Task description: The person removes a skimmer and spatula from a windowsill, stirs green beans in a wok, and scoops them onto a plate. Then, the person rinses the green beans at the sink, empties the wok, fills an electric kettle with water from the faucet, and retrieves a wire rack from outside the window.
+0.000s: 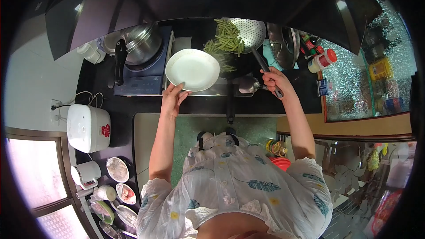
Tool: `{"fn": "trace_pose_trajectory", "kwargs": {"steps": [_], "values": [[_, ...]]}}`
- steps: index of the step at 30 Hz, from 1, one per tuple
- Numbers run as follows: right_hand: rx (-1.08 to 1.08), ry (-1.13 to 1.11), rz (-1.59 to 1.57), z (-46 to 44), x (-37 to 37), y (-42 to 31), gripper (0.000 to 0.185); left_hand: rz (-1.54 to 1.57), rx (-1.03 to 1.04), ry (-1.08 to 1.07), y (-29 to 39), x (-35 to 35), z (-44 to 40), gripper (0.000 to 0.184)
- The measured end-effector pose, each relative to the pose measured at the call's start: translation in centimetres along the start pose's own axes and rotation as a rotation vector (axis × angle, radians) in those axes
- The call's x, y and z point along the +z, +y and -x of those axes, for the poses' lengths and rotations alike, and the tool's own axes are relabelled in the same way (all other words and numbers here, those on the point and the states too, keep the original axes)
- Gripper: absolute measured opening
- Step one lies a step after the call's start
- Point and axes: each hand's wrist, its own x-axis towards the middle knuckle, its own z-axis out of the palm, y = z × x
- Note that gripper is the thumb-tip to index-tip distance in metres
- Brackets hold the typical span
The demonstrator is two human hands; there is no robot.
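Observation:
My left hand (172, 99) grips the near rim of a white shallow dish (193, 71), thumb on top; the dish has no food in it. My right hand (277, 82) is wrapped round the dark handle of a perforated metal skimmer (253, 32). Cut green beans (226, 35) are heaped on the skimmer's left side and spill past its edge. More bean pieces lie below in a dark wok (242, 65), whose handle (230, 111) points toward me. The dish is left of the wok, beside the beans.
At left, a pressure cooker (144, 44) stands on an induction cooktop (139, 85). A white rice cooker (88, 128) and several food dishes (117, 169) line the left counter. Right of the wok are a metal lid (283, 46) and a red-capped jar (322, 61). Dark cabinets hang overhead.

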Motion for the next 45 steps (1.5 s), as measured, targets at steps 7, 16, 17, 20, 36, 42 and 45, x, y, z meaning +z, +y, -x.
{"fn": "trace_pose_trajectory", "kwargs": {"steps": [7, 16, 17, 20, 36, 42, 45], "values": [[-0.031, -0.019, 0.111, 3.3, 2.5, -2.0, 0.016, -0.044, -0.048, -0.032, -2.3, 2.7, -4.5, 0.045], [-0.161, 0.01, 0.541, 5.5, 5.1, -0.9, 0.015, 0.155, -0.043, -0.166, -5.0, 8.2, -8.2, 0.044], [-0.191, 0.025, 0.619, 5.5, 4.9, -0.6, 0.016, 0.182, -0.031, -0.172, -5.1, 8.5, -8.3, 0.044], [-0.43, 0.152, 1.003, 4.9, 3.9, 0.2, 0.021, 0.218, -0.015, -0.183, -5.1, 8.8, -8.2, 0.043], [-0.384, 0.452, 1.284, -1.9, -0.9, -1.3, 0.03, 0.31, 0.001, -0.118, -5.2, 4.6, -7.5, 0.039], [-0.375, 0.47, 1.425, -4.7, -4.1, 0.4, 0.035, 0.208, 0.068, -0.055, -2.7, 1.0, -6.5, 0.04], [-0.025, 0.402, 1.201, -3.4, -2.4, 0.1, 0.033, 0.156, 0.098, -0.026, -1.7, -0.8, -5.4, 0.037]]}}
